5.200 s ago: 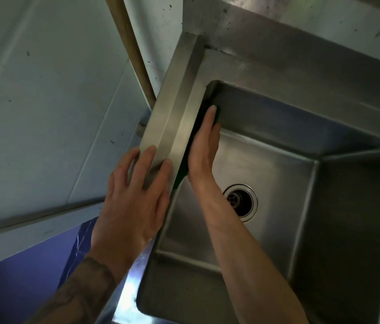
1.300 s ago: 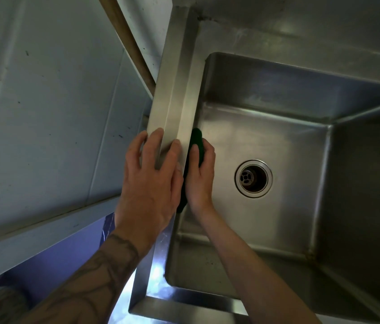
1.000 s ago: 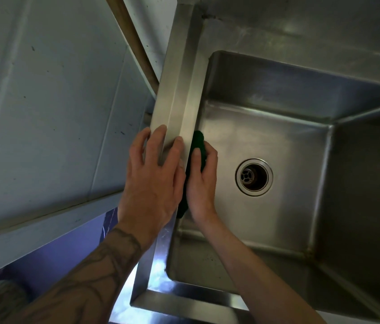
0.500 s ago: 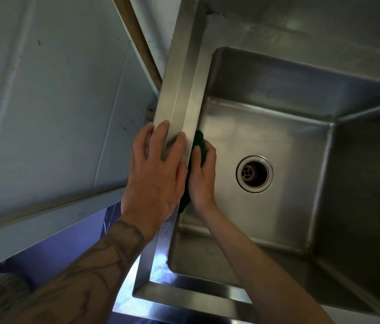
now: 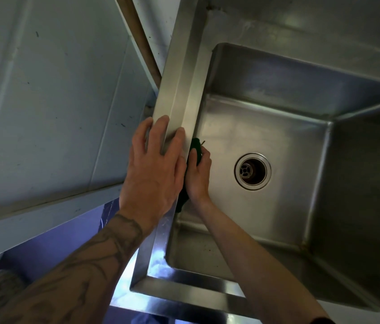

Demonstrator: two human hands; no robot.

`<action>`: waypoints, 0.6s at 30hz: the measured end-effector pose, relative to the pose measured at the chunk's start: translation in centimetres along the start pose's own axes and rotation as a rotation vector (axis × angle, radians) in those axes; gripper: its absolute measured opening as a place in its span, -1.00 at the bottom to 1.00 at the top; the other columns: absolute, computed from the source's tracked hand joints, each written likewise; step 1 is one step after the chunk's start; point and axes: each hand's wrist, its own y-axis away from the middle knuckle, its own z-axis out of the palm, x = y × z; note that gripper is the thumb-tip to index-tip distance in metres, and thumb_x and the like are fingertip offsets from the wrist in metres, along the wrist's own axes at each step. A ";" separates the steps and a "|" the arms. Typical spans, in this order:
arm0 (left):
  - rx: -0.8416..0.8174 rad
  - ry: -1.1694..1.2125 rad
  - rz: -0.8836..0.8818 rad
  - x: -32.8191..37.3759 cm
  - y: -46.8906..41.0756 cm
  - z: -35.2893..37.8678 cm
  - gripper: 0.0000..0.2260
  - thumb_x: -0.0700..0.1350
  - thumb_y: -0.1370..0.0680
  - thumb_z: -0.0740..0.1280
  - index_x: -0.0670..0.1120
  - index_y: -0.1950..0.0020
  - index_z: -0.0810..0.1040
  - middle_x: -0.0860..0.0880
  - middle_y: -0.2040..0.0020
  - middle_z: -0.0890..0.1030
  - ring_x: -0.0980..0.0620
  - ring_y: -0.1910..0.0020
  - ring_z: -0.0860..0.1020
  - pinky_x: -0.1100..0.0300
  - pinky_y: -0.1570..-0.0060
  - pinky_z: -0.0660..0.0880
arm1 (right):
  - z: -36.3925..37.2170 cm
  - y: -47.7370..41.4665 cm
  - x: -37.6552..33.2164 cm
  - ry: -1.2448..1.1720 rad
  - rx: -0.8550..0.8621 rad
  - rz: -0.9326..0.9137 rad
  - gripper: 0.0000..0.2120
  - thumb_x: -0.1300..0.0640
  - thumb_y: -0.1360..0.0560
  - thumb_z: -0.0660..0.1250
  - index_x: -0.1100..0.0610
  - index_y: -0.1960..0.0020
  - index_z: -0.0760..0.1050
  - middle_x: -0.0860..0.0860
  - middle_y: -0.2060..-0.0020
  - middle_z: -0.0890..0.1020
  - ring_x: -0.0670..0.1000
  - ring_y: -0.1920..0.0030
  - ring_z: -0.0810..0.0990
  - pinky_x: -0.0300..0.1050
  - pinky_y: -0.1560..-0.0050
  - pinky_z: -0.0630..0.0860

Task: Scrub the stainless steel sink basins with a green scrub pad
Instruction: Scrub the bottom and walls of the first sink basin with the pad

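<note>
A stainless steel sink (image 5: pixel 179 90) was seen from above, its deep basin dull and streaked, with a round drain (image 5: pixel 252 171) set in the middle of the basin floor. A broad flat rim ran along the basin's left side and another along its near edge, where light was reflected. To the left of the sink a pale panelled wall (image 5: pixel 44 90) was marked with small dark specks, and a brown strip (image 5: pixel 142 43) ran down it to the rim. Below the wall a bluish floor (image 5: pixel 56 239) could be made out. The left hand (image 5: pixel 154 169), on a tattooed forearm, was laid palm down on the left rim, its fingers spread and fairly straight over the metal, nothing being gripped. The right hand (image 5: pixel 198 176) was reached down inside the basin against the left inner wall, its fingers bent round a green scrub pad (image 5: pixel 195 148). The pad was pressed between that hand and the basin wall, just below the rim and just beside the left hand; only its upper and lower ends were visible past the palm, well left of the drain.
</note>
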 end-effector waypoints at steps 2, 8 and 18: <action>-0.007 0.001 -0.013 0.0 0.1 0.0 -0.57 0.06 -0.78 0.02 -0.12 -0.55 0.36 -0.28 -0.57 0.29 -0.36 -0.55 0.32 -0.25 -0.47 0.44 | 0.1 0.1 0.3 0.008 -0.015 0.034 -0.65 -0.04 -0.76 0.08 0.02 -0.49 0.35 -0.04 -0.26 0.47 -0.21 -0.12 0.47 0.12 -0.42 0.42; 0.045 0.006 0.015 -0.1 0.0 0.2 -0.60 0.02 -0.76 0.09 -0.17 -0.51 0.40 -0.28 -0.53 0.27 -0.32 -0.51 0.25 -0.28 -0.43 0.46 | -0.9 3.4 0.7 -0.140 -0.028 -0.192 -0.58 -0.24 -0.68 0.14 -0.08 -0.45 0.37 -0.09 -0.33 0.52 -0.08 -0.36 0.51 0.01 -0.38 0.48; 0.025 0.004 0.018 0.0 -0.2 -0.1 -0.59 0.01 -0.76 0.09 -0.20 -0.49 0.42 -0.31 -0.50 0.31 -0.34 -0.49 0.31 -0.29 -0.43 0.46 | -1.0 1.4 0.8 -0.076 -0.094 -0.040 -0.64 -0.20 -0.70 0.10 -0.11 -0.44 0.33 -0.06 -0.32 0.49 -0.06 -0.33 0.51 0.08 -0.40 0.47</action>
